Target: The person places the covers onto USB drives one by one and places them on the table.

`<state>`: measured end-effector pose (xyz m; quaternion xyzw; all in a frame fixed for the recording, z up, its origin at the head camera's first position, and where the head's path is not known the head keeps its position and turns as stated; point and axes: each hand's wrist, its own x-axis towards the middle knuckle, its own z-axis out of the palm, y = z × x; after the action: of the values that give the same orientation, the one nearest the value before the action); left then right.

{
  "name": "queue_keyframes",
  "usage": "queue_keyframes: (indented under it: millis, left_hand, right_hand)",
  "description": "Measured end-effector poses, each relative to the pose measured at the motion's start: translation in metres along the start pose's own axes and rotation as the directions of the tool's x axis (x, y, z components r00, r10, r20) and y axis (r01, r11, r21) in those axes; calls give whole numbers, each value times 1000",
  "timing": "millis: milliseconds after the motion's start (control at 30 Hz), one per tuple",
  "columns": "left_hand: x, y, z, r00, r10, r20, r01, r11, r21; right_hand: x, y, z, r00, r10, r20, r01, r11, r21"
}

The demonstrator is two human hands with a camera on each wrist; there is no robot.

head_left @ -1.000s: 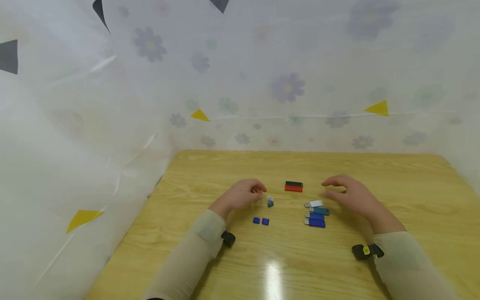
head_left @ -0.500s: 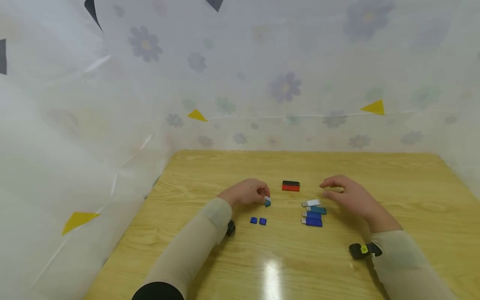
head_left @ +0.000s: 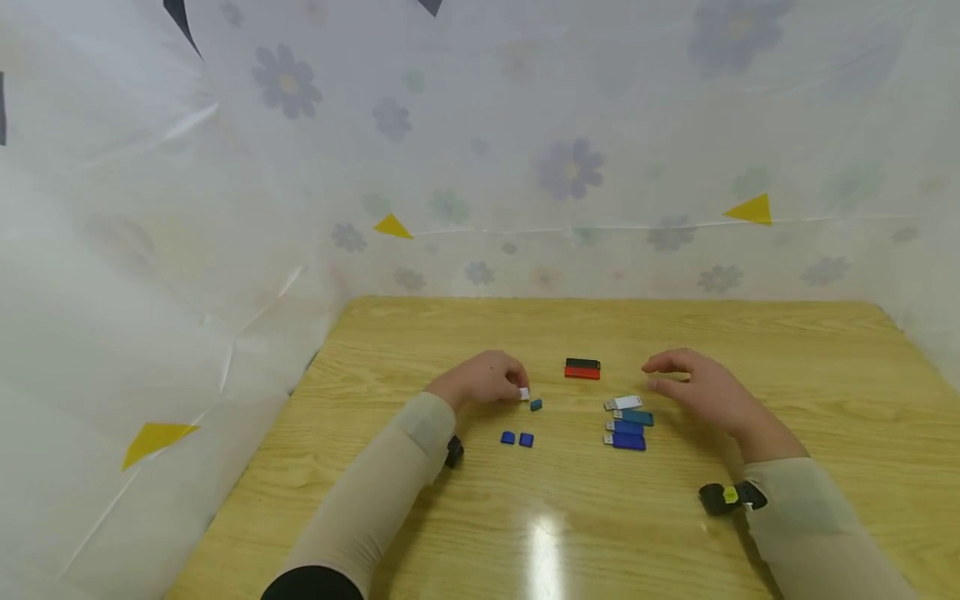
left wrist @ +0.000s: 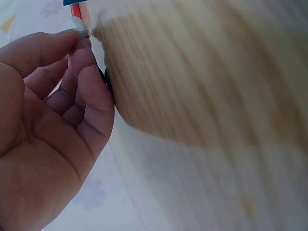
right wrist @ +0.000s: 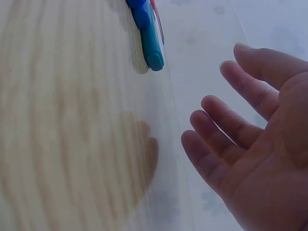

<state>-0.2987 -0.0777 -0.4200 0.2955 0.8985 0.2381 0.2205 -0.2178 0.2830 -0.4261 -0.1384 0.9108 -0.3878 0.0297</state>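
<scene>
Between thumb and fingertips my left hand [head_left: 486,378] pinches a small white USB stick cap [head_left: 524,393], just above or on the table; the left wrist view shows the pinch too. A teal cap [head_left: 536,405] lies right beside it. Closer to me are two blue caps [head_left: 507,437], side by side. My right hand [head_left: 697,388] hovers with relaxed, parted fingers and holds nothing. Left of and below it lie capless USB sticks in a column: a white stick [head_left: 627,402], a teal stick [head_left: 637,417] and two blue sticks [head_left: 628,442], their metal plugs pointing left.
A black USB stick [head_left: 582,363] and a red USB stick [head_left: 582,373] lie together farther back, between the hands. The wooden table [head_left: 420,333] meets a flowered plastic sheet [head_left: 480,150] behind and at the left. Each wrist wears a small black camera [head_left: 722,498].
My left hand reached right to the white cap, took hold of it and drew it slightly left, apart from the teal cap. The right hand has stayed nearly still.
</scene>
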Motion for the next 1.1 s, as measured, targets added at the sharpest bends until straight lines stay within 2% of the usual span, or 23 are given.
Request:
queue_keyframes:
  millis: [100,267,433,667,900,1100]
  left_hand:
    - [0,1,0,1000,-14,13,13,1000,29]
    - [-2,3,1,998,-45,38,45,999,-15]
    - [-1,5,4,997,-69,28,69,998,-4]
    - [0,4,5,1000,-30,9,30,998,61]
    - [-8,0,3,997,-25,-67,27,999,21]
    - [-16,4,4,991,25,-129,-32,998,-54]
  right_hand:
    - [0,0,0,1000,2,0,-2,1000,4]
    - [-2,0,0,1000,9,3,-9,1000,7]
    - [-1,2,0,1000,9,3,-9,1000,4]
    - [0,4,1,1000,-8,7,8,1000,1]
    - [0,0,4,999,-17,44,17,1000,14]
    - [3,4,8,998,-11,64,12,1000,-8]
